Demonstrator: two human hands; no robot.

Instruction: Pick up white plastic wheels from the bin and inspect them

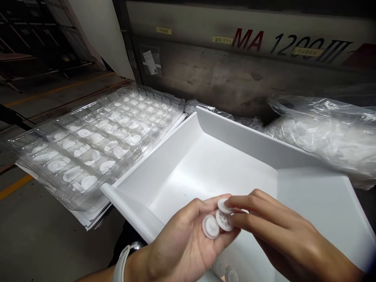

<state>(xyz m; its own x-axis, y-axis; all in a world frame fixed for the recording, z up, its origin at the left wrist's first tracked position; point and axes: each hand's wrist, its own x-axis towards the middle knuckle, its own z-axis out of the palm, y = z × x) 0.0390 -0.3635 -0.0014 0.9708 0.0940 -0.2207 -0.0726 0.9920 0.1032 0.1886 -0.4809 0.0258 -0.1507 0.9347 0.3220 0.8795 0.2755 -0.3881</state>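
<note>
My left hand (pixel 190 244) is cupped palm up over the near part of a white plastic bin (pixel 235 160), holding several small white plastic gears. One gear (pixel 210 227) lies flat in the palm with its stepped hub facing up. Beside it a gear with holes through its web (pixel 223 221) leans on edge, and another gear (pixel 224 206) sits above that. My right hand (pixel 282 229) reaches in from the right, its fingertips closed against these upper two. Below my hands, more white gears (pixel 231 274) lie in the bin, partly hidden by my left hand.
A clear compartment tray (pixel 101 147) filled with white parts stands left of the bin on stacked sheets (pixel 88 223). Clear plastic bags (pixel 329 133) with white contents lie behind the bin at right. A machine panel (pixel 211 74) rises at the back.
</note>
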